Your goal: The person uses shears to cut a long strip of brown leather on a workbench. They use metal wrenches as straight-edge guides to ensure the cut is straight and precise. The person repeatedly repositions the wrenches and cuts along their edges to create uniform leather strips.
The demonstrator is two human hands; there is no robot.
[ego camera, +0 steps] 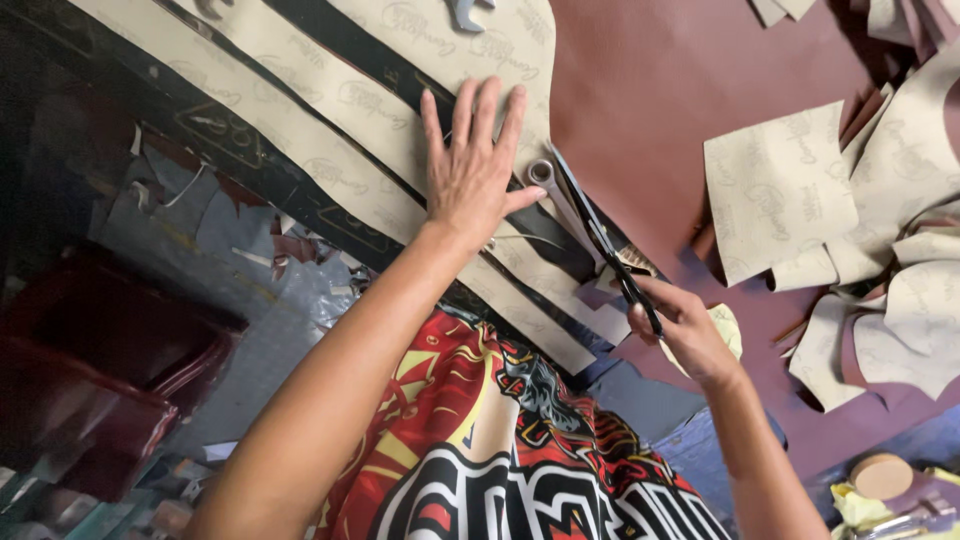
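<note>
Strips (330, 110): beige, faint printed pattern, on black backing.
Scissors (600, 240): black handles, grey blades.
Sheet (650, 100): plain maroon.
Cut pieces (775, 190): beige, same faint print.
Shirt (500, 450): red, yellow, black and white graphic.
Disc (882, 475): tan.

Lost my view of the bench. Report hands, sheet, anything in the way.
Left hand flat on the beige sheet. Right hand holds black scissors, blades at sheet edge. Wrench beside blades.

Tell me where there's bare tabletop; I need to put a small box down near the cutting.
Bare maroon surface lies between the long beige strips under the left hand and the square beige piece. Crowded: the cut pieces piled on the right, and around the scissors in the right hand.
</note>
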